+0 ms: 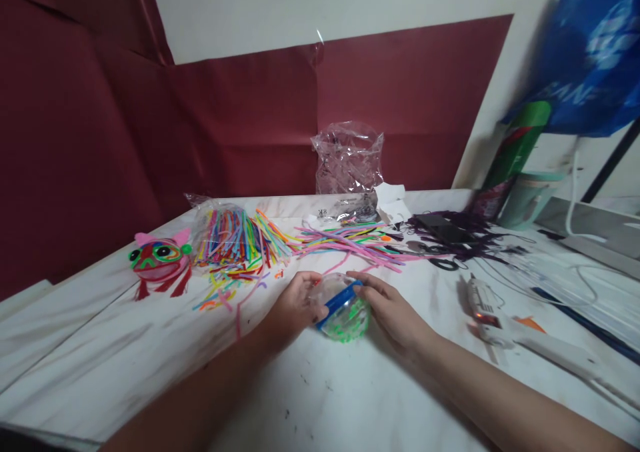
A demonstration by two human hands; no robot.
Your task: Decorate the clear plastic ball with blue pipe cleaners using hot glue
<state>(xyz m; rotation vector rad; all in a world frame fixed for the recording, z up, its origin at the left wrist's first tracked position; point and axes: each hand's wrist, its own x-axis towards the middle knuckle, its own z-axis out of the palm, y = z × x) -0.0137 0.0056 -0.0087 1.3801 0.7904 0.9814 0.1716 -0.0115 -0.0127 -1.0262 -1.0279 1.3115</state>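
A clear rounded plastic piece (346, 322) with green marks on its lower side and a blue strip (341, 301) across it is held just above the table, tilted. My left hand (301, 303) grips its left side, with the thumb by the strip's lower end. On the right side, the fingers of my right hand (383, 302) close on the rim and the strip's upper end. Motion blurs the piece a little, and I cannot tell whether the strip is stuck to it. Beyond my hands lies a loose pile of coloured pipe cleaners (350, 244).
Left stands a pink and red pipe-cleaner animal figure (159, 265), beside a bag of pipe cleaners (230, 239) and cut scraps (220, 295). At right lie a glue gun (485, 305) with a lit red light, black scissors (444, 264), a purple stringy heap (475, 229) and a mug (531, 199).
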